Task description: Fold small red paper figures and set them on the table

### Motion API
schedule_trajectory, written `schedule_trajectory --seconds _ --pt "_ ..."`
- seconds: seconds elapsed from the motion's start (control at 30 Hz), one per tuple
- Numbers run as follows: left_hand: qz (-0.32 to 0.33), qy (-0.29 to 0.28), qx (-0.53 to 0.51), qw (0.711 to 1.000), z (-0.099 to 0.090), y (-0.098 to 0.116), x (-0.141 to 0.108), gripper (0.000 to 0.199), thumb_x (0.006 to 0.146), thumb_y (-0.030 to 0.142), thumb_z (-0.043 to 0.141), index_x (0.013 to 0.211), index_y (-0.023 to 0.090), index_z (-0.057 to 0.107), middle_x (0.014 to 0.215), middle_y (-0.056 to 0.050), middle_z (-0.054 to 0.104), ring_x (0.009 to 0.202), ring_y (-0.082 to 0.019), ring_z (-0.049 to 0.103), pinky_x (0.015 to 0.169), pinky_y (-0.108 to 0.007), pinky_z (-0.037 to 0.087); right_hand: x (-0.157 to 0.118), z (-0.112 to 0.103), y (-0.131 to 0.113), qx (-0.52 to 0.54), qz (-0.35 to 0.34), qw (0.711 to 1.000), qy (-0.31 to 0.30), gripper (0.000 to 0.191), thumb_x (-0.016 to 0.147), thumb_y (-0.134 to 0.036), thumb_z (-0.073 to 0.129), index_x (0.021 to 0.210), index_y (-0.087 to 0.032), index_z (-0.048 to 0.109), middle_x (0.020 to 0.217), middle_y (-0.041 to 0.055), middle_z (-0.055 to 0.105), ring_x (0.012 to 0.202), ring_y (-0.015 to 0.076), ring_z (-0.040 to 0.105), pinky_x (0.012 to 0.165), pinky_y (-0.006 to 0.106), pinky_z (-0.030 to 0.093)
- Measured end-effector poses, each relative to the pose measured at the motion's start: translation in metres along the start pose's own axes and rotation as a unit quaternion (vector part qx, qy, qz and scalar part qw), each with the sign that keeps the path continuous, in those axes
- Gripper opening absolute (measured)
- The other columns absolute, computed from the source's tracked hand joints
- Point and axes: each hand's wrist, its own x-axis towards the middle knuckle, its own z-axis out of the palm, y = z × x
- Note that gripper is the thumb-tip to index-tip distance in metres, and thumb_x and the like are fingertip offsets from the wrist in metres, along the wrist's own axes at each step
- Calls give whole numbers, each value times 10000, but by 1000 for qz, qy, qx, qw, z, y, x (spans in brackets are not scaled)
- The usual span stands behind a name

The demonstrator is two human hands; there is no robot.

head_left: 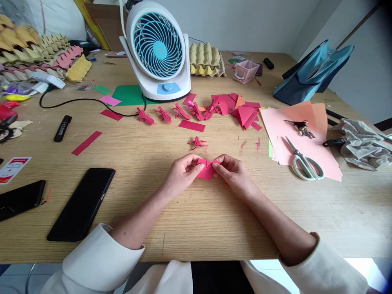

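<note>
Between my two hands is a small piece of folded red paper [206, 170], with a V-shaped fold at its top edge. My left hand [185, 170] pinches its left side between thumb and fingers. On the opposite side, my right hand [230, 171] pinches the right edge the same way. Just beyond the paper lies a small red origami figure [197, 143] with thin limbs. Farther back, several similar red origami figures [163, 114] lie in a row, ending near a pile of red paper pieces [243, 114].
A white and blue fan [168, 89] stands at the back. Scissors [308, 165] and keys [303, 129] rest on pink paper sheets [275, 134] at right. To the left lie a black phone [82, 204], a marker [63, 128] and a red paper strip [86, 143].
</note>
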Motion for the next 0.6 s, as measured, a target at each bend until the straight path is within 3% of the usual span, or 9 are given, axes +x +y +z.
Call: schedule_trajectory --seconds 0.13,0.37,0.6 --pt "-7 11 37 999 0 -2 0 179 775 281 695 885 154 633 809 0 653 744 -130 593 698 -234 461 0 2 0 5 -3 999 -33 352 796 -506 744 855 -186 608 720 3 638 656 124 587 643 271 477" --pt "4 18 99 995 -1 4 -1 102 797 255 651 796 156 628 720 21 603 663 -106 517 633 -226 403 -3 4 7 -51 -67 996 -42 255 860 -427 690 937 -206 590 817 9 603 702 127 553 643 272 458" --pt "28 31 86 995 -1 -10 -1 212 784 213 646 871 210 453 696 68 510 610 -85 488 589 -201 380 -5 -1 -3 -103 -72 990 -61 132 878 -276 646 938 -197 559 789 -5 577 668 107 512 586 234 408"
